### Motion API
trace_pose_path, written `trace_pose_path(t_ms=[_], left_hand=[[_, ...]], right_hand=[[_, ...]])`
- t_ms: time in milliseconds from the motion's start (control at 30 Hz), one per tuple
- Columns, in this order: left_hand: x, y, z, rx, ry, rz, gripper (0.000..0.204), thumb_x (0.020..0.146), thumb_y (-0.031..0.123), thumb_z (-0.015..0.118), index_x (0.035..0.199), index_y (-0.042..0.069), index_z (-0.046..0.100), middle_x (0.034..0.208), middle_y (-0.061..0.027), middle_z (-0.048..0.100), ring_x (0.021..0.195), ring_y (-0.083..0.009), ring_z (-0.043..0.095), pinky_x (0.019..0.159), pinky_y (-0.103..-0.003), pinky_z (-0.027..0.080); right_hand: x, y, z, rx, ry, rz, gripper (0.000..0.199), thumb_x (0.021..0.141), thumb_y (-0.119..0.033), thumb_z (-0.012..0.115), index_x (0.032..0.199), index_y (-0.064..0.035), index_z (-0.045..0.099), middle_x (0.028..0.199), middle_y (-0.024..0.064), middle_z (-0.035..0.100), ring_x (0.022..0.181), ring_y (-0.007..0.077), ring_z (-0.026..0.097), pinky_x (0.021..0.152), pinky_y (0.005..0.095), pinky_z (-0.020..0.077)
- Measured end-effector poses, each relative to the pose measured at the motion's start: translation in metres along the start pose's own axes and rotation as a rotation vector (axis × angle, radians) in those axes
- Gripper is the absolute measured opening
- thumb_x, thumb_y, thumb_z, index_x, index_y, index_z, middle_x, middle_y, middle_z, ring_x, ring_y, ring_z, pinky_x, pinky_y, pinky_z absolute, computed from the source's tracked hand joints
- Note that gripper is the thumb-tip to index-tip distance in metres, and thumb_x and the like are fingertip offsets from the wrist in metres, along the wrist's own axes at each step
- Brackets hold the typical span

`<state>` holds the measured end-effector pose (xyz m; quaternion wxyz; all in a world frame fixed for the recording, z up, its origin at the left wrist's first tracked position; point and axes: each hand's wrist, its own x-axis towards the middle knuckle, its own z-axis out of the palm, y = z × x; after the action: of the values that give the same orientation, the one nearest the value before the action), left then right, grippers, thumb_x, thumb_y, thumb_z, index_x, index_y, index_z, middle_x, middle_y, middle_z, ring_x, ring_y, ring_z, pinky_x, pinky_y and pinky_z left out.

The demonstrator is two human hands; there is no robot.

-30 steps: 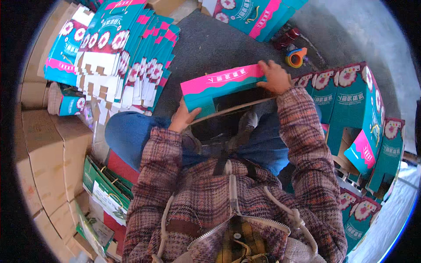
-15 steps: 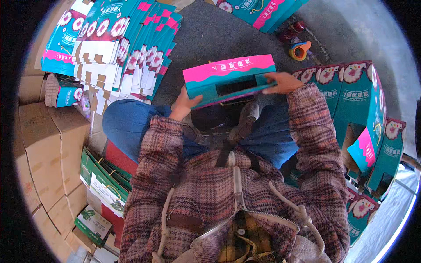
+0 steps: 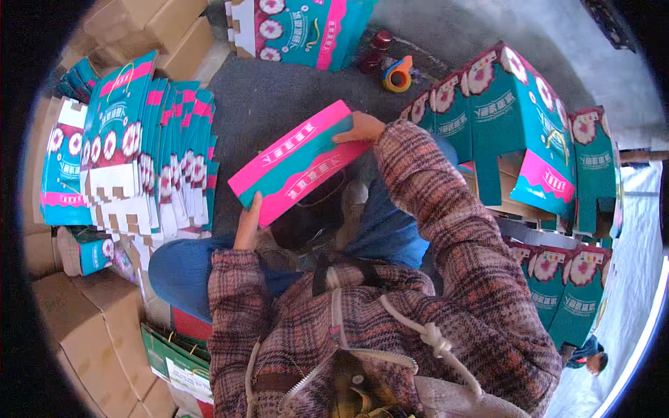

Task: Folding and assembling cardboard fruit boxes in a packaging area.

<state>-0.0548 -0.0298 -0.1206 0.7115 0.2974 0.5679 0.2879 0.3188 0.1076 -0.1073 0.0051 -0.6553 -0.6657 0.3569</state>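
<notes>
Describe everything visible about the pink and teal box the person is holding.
The box is a long, flat carton of printed cardboard, with a bright pink face and a teal band running its length, both carrying pale print. It is held in the air above the person's lap, tilted so its far end rises toward the upper right. The left hand grips its near lower end, and the right hand holds its far upper end. Nothing else touches it. It looks closed on the visible faces; its underside is hidden.
</notes>
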Motion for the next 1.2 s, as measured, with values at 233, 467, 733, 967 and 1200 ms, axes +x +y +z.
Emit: trace_pose_path(t_ms=[233, 467, 733, 967, 1200], left_hand=[[-0.018, 0.018, -0.017, -0.176, 0.079, 0.409, 0.044, 0.099, 0.031, 0.047, 0.129, -0.001, 0.045, 0.122, -0.0094, 0.054, 0.109, -0.0168, 0.052, 0.093, -0.032, 0.041], [-0.027, 0.105, 0.076, 0.434, 0.126, 0.956, 0.016, 0.088, 0.012, 0.057, 0.095, -0.002, 0.061, 0.080, -0.0001, 0.055, 0.072, -0.0122, 0.048, 0.066, -0.031, 0.042], [-0.070, 0.199, 0.314, 0.504, -0.398, 1.362, 0.067, 0.084, 0.032, 0.066, 0.137, 0.003, 0.035, 0.120, -0.0226, 0.053, 0.109, -0.0384, 0.054, 0.092, -0.042, 0.044], [-0.088, 0.178, 0.417, 0.670, -0.302, 1.621, 0.075, 0.086, 0.029, 0.063, 0.144, 0.005, 0.022, 0.126, -0.0318, 0.044, 0.108, -0.0447, 0.052, 0.088, -0.044, 0.047], [-0.092, 0.170, 0.438, 0.697, -0.408, 1.624, 0.082, 0.079, 0.016, 0.069, 0.144, 0.001, 0.020, 0.127, -0.0348, 0.042, 0.111, -0.0462, 0.050, 0.092, -0.045, 0.045]], right_hand=[[-0.132, -0.134, -0.059, -0.030, 0.707, -0.196, 0.085, 0.065, -0.045, 0.079, 0.123, 0.0058, 0.042, 0.104, 0.0249, 0.059, 0.104, 0.0384, 0.057, 0.086, 0.0427, 0.0475], [-0.306, -0.118, -0.110, -0.087, 1.265, -0.245, 0.091, 0.062, -0.025, 0.087, 0.131, 0.0049, 0.036, 0.121, 0.0204, 0.051, 0.110, 0.0327, 0.052, 0.094, 0.0386, 0.0425], [-0.439, 0.063, -0.183, 0.321, 1.476, -0.225, 0.064, 0.083, -0.011, 0.072, 0.132, 0.0018, 0.033, 0.120, 0.0100, 0.050, 0.108, 0.0179, 0.050, 0.095, 0.0311, 0.0406], [-0.472, 0.168, -0.183, 0.489, 1.669, 0.040, 0.066, 0.086, -0.013, 0.069, 0.135, 0.0076, 0.030, 0.121, 0.0117, 0.052, 0.110, 0.0174, 0.051, 0.095, 0.0294, 0.0405], [-0.479, 0.176, -0.156, 0.487, 1.735, 0.175, 0.071, 0.093, -0.029, 0.060, 0.140, 0.0087, 0.023, 0.127, 0.0179, 0.050, 0.115, 0.0226, 0.050, 0.095, 0.0337, 0.0416]])
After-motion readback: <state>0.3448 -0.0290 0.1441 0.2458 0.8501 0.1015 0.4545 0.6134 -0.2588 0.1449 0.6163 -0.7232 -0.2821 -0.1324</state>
